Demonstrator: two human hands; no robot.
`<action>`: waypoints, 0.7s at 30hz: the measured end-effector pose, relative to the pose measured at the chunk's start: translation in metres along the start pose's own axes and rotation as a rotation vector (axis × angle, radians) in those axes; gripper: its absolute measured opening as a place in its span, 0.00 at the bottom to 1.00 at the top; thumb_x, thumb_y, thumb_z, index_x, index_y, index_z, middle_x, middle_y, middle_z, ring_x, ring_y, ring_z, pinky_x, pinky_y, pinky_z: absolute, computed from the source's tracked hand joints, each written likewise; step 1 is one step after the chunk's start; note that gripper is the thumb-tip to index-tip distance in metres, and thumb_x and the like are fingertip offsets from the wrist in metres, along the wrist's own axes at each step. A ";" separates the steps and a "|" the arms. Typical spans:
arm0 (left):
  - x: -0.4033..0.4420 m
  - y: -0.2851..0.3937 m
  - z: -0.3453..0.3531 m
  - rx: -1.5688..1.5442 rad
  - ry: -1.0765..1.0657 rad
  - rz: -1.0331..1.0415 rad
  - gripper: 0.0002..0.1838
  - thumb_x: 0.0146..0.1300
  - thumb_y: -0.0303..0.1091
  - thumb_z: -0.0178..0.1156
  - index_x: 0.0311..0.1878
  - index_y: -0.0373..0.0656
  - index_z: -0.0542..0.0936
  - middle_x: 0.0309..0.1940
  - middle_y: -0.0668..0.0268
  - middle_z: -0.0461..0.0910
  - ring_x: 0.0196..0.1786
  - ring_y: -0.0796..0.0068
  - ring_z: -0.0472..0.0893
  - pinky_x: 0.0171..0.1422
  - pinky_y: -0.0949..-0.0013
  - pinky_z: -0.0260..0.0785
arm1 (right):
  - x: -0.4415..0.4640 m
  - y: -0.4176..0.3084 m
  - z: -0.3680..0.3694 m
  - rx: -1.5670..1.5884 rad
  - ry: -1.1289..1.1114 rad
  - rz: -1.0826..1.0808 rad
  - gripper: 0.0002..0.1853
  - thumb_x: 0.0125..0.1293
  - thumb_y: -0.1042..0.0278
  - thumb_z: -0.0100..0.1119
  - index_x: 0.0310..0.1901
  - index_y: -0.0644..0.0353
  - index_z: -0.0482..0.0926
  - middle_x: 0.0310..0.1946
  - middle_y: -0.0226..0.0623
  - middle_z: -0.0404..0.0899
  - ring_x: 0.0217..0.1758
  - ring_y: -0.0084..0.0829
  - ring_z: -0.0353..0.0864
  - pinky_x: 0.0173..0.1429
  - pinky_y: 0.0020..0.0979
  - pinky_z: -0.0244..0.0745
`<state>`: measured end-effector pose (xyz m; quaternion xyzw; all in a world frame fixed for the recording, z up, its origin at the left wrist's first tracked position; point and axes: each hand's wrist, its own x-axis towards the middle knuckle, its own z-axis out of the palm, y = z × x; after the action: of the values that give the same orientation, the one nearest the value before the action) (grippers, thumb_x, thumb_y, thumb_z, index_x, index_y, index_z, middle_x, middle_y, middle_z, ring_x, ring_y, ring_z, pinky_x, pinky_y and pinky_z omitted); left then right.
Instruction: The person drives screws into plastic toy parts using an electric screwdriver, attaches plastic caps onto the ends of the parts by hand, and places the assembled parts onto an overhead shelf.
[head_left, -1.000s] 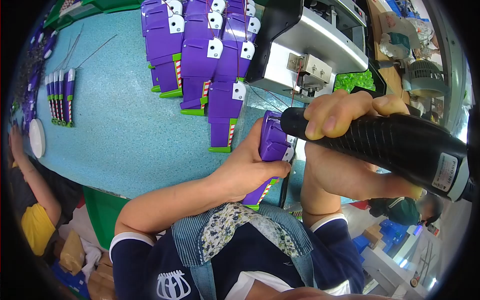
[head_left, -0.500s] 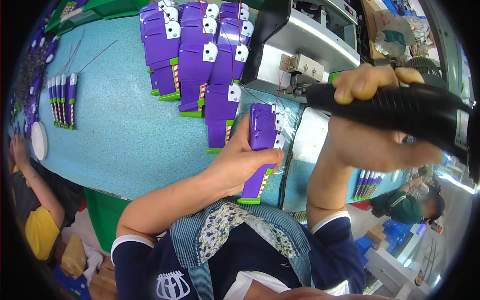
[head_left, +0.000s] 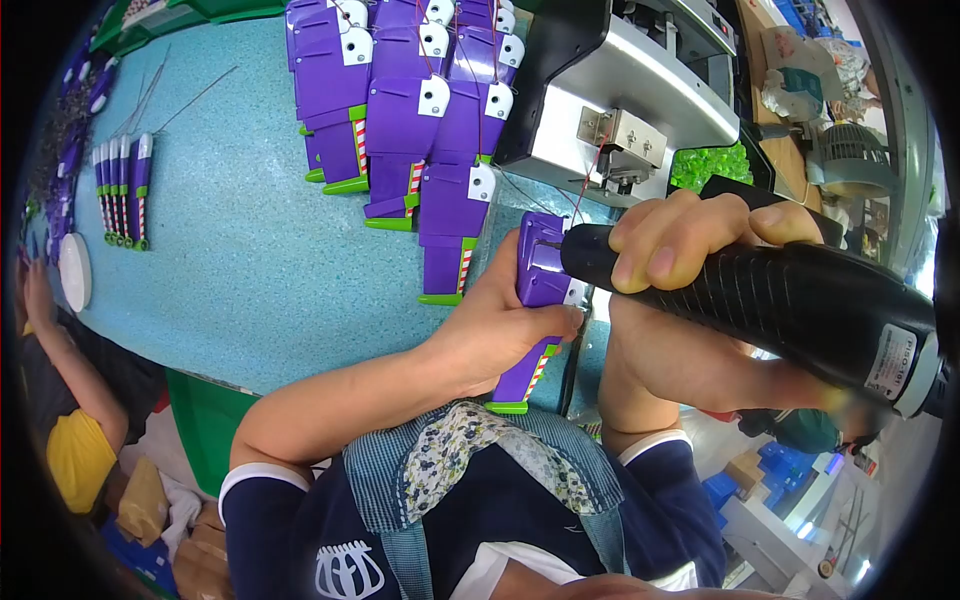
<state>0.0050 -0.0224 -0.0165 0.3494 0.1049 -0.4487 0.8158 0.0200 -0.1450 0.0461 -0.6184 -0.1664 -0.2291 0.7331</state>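
My left hand (head_left: 495, 335) is closed around a purple plastic wing-shaped toy part (head_left: 543, 284) with a white corner, a green tip and a red-and-white striped edge. Gripped in my right hand (head_left: 672, 335) is a black electric screwdriver (head_left: 790, 310). Its bit points left and meets the upper face of the purple part; whether it sits in a screw hole I cannot tell. Thin wires run up near the part. Beyond my left hand, several similar purple parts (head_left: 405, 115) lie in overlapping rows on the blue table.
Right of the rows stands a metal screw feeder (head_left: 620, 110). Narrow purple-and-white pieces with wires (head_left: 125, 190) lie at the left, near a white round lid (head_left: 75, 272). A green bin (head_left: 205, 410) is below the table edge. Another person's arm (head_left: 75, 360) is at far left.
My right hand has brought the screwdriver down and left, from above the feeder's front to the purple part. My left hand keeps its hold, shifted slightly right in view.
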 end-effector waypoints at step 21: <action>0.005 -0.002 -0.002 0.024 0.097 -0.044 0.24 0.60 0.29 0.65 0.56 0.42 0.65 0.39 0.66 0.76 0.37 0.78 0.78 0.36 0.71 0.75 | 0.005 -0.024 -0.002 0.109 -0.047 -0.001 0.48 0.56 0.19 0.43 0.59 0.60 0.64 0.29 0.40 0.74 0.22 0.32 0.72 0.33 0.36 0.69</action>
<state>0.0067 -0.0246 -0.0209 0.3782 0.1466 -0.4504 0.7954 0.0115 -0.1510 0.0681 -0.5828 -0.1961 -0.2055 0.7614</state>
